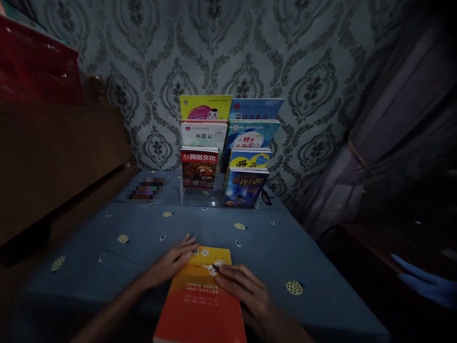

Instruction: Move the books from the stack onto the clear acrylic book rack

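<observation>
A thick orange and yellow book (203,305) lies in front of me at the near edge of the table, its printed text upside down to me. My left hand (173,262) is at its far left corner, fingers long and closed against the edge. Over its right side, my right hand (246,290) has its fingers on the cover; the thumb is hidden. Between them the two hands hold the book. Further back stands a clear stepped rack (200,197) with books in two columns, among them a red-topped book (199,169) and a dark blue book (246,188).
A blue cloth with pineapple prints covers the table (143,257). A blurred-out flat item (146,189) lies left of the rack. A brown wooden cabinet (60,162) with a red bag (39,66) borders the left. A curtain (342,166) hangs at the right.
</observation>
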The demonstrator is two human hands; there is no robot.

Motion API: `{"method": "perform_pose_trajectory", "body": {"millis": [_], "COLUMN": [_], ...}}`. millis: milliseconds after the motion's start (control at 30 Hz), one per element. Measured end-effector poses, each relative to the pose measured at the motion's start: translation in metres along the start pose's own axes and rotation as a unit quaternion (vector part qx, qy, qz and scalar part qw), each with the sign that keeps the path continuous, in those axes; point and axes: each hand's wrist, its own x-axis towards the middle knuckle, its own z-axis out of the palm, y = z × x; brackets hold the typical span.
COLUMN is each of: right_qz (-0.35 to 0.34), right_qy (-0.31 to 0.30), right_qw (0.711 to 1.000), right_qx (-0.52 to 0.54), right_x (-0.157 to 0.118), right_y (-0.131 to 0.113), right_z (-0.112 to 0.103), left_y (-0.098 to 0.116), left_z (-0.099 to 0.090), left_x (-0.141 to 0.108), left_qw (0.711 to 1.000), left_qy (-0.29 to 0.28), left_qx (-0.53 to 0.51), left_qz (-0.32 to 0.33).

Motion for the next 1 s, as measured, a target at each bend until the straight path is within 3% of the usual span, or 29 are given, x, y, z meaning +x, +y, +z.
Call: {"method": "perform_pose_trajectory", "body": {"millis": [100, 200, 333, 433, 600, 833, 933, 1000], "right_qz": [0.098, 0.183, 0.254, 0.27, 0.27, 0.203, 0.171, 0.163], "right_qy": [0.012, 0.068, 0.14, 0.155, 0.176, 0.22, 0.224, 0.219], "right_qw": [0.994, 0.978, 0.954, 0.946, 0.939, 0.951, 0.957, 0.96], "right_qx": [0.052, 0.072, 0.07, 0.096, 0.12, 0.079, 0.074, 0.071], "right_x": [0.016, 0.023, 0.034, 0.045, 0.07, 0.15, 0.174, 0.178], "right_y": [0.006, 0.021, 0.033, 0.039, 0.064, 0.117, 0.135, 0.143], "right_z": [-0.009, -0.005, 0.004, 0.006, 0.005, -0.006, -0.005, -0.001], "left_y": [0.012, 0.02, 0.019, 0.015, 0.019, 0.029, 0.02, 0.01], "left_z": [-0.005, -0.004, 0.003, 0.005, -0.017, -0.088, -0.103, -0.104], "left_x": [-0.008, -0.018, -0.024, -0.015, 0.029, 0.125, 0.155, 0.165], "left_qw": [0.992, 0.981, 0.978, 0.978, 0.974, 0.941, 0.927, 0.93], "left_qy": [0.056, 0.117, 0.184, 0.205, 0.226, 0.29, 0.318, 0.322], "left_qx": [-0.112, -0.157, -0.097, -0.029, -0.005, 0.017, 0.02, 0.029], "left_qz": [-0.012, 0.002, -0.004, -0.024, 0.035, 0.177, 0.196, 0.176]}}
